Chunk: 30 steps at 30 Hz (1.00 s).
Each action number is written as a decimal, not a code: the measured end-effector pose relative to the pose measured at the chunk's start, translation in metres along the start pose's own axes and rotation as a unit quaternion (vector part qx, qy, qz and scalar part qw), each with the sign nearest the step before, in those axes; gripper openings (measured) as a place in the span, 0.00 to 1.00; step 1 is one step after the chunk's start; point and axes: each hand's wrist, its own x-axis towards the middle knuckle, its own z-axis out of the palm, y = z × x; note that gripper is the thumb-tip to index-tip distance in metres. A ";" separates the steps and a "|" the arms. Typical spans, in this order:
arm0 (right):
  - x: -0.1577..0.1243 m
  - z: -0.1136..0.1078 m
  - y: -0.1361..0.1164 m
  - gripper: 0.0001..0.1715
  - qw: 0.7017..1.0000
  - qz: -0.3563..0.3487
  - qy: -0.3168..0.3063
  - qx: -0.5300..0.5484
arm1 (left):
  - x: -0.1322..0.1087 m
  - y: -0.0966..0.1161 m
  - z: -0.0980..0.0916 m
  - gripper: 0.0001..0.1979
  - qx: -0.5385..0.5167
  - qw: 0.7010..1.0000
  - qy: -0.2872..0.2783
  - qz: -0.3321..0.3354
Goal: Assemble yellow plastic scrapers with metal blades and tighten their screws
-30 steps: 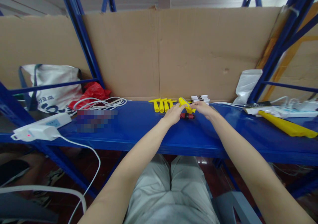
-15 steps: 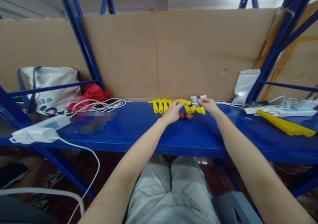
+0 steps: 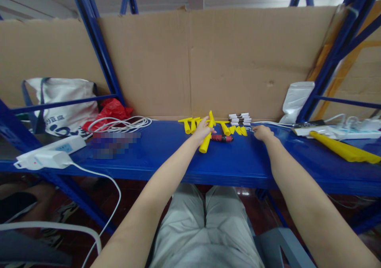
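Observation:
My left hand [image 3: 203,131] is closed around a yellow T-shaped plastic handle [image 3: 206,143], lifted and tilted with its round end toward me. Several similar yellow T-shaped handles [image 3: 187,126] lie in a row behind and to the left, and another [image 3: 225,127] lies to the right. Beside my left hand rests a red and black screwdriver-like tool [image 3: 222,138]. My right hand [image 3: 263,133] has its fingers drawn together at a scatter of small metal pieces [image 3: 249,129]; what it pinches is too small to make out. Small yellow wedge-shaped pieces [image 3: 238,130] lie between the hands.
White strips with dark bands [image 3: 239,119] are stacked against the cardboard wall [image 3: 232,62]. A yellow long-shaped piece [image 3: 342,148] and a power strip [image 3: 342,132] lie at right. White cables [image 3: 127,124], another power strip [image 3: 50,153] and a cloth bag [image 3: 65,105] are at left.
My left hand has taken hold of a yellow T-shaped handle and raised it from the row. My right hand has moved right, from the white strips to the small metal pieces.

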 end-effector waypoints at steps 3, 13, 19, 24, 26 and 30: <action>-0.002 0.000 -0.002 0.22 1.000 0.001 -0.018 -0.021 | -0.001 0.002 0.000 0.38 -0.019 1.000 -0.007 -0.020; -0.013 -0.009 -0.011 0.22 0.999 -0.012 -0.042 -0.030 | -0.010 0.008 0.003 0.36 -0.089 0.994 -0.024 -0.058; -0.012 -0.007 -0.011 0.19 0.998 -0.035 -0.048 -0.033 | -0.011 0.009 0.003 0.36 -0.074 0.995 -0.024 -0.065; -0.006 0.000 -0.008 0.16 0.996 -0.073 -0.034 -0.040 | -0.011 0.012 0.002 0.36 -0.109 0.990 -0.049 -0.080; -0.005 0.002 -0.008 0.16 0.997 -0.074 -0.019 -0.023 | -0.011 0.012 0.001 0.35 -0.130 0.985 -0.073 -0.082; -0.006 -0.001 -0.016 0.11 0.995 -0.079 0.012 0.054 | -0.012 0.011 -0.001 0.34 -0.186 0.972 -0.119 -0.081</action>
